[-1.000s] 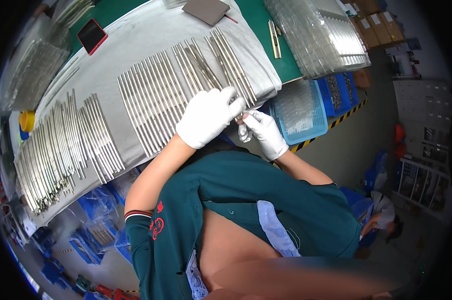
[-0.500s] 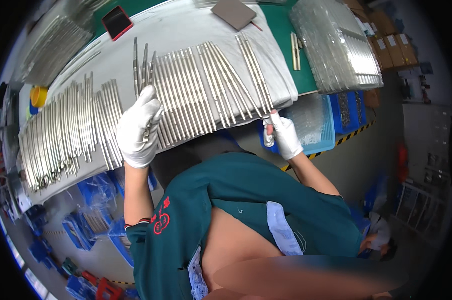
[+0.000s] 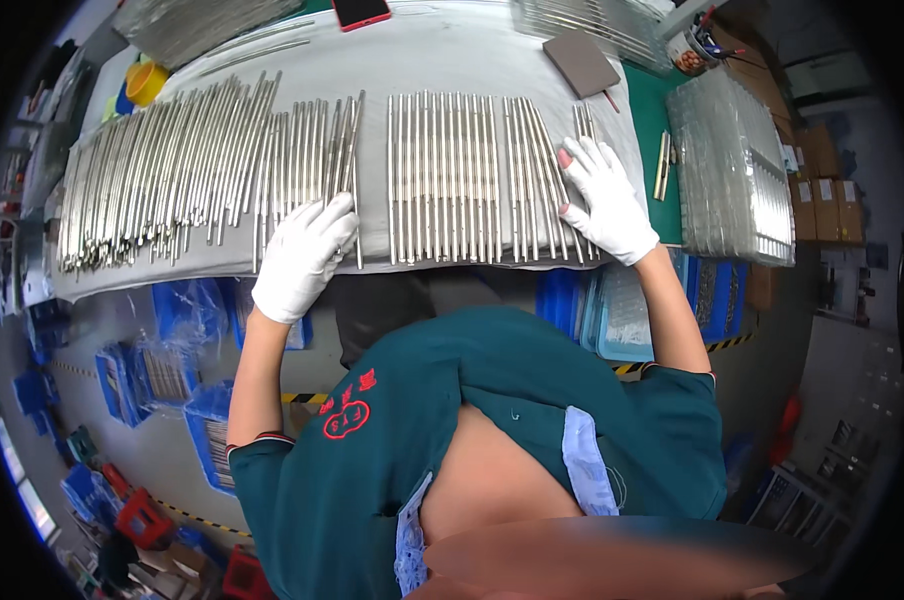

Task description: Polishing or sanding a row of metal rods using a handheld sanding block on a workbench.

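Slender metal rods lie side by side in groups on a white-clothed table. My left hand (image 3: 307, 255), in a white glove, is closed around the lower ends of a few rods (image 3: 350, 145) beside the left-hand group (image 3: 172, 165). My right hand (image 3: 607, 205), gloved with thumb and one fingertip bare, lies with fingers spread over the rods at the far right (image 3: 584, 122). Its thumb and fingertip are beside the slanted edge of a small row (image 3: 532, 180). Between my hands is an evenly laid row (image 3: 442, 175). The glove hides part of the rightmost rods.
A grey-brown notebook (image 3: 582, 65), red-edged phone (image 3: 362, 12) and yellow cup (image 3: 147, 82) are at the back. Stacked clear plastic trays (image 3: 727, 165) stand right, near two short rods (image 3: 663, 165) on green matting. Blue bins (image 3: 212, 435) sit below the table edge.
My left hand has brought its rods down beside the left group, leaving a gap before the middle row. My right hand has moved up from the rods' near ends and spread its fingers. The view has shifted.
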Motion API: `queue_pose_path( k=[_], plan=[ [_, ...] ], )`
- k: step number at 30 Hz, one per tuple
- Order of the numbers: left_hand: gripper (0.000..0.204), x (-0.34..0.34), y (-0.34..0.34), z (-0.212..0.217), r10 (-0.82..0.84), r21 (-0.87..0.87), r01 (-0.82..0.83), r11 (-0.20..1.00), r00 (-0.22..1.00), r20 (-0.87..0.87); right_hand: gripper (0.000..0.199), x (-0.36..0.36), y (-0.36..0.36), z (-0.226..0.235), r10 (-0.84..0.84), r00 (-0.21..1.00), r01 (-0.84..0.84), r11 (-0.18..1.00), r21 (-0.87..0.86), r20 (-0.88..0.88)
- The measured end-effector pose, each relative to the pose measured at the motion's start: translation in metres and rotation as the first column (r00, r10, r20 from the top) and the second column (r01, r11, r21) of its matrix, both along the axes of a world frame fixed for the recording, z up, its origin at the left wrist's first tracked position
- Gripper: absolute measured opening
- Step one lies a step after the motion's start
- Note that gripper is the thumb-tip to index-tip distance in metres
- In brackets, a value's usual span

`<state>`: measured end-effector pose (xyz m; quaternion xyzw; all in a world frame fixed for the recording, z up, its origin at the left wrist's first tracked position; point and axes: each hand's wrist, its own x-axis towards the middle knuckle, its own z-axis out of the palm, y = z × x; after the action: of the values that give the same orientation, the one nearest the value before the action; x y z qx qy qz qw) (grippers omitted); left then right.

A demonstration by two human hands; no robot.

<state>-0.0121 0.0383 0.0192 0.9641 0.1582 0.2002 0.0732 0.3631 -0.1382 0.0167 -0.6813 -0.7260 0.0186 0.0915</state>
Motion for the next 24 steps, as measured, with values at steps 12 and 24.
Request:
queue_pose_path(
  k=[12, 24],
  plan=[
    [0.032, -0.010, -0.001, -0.031, 0.191, -0.154, -0.152, 0.976, 0.941, 0.278, 0.063, -0.076, 0.076, 0.005, 0.511, 0.858, -0.508, 0.859, 0.060, -0.051],
    [0.039, 0.007, -0.018, -0.034, 0.309, -0.412, -0.080, 0.908, 0.793, 0.526, 0.026, -0.131, 0.162, -0.012, 0.629, 0.769, -0.601, 0.772, 0.205, -0.114]
  ],
)
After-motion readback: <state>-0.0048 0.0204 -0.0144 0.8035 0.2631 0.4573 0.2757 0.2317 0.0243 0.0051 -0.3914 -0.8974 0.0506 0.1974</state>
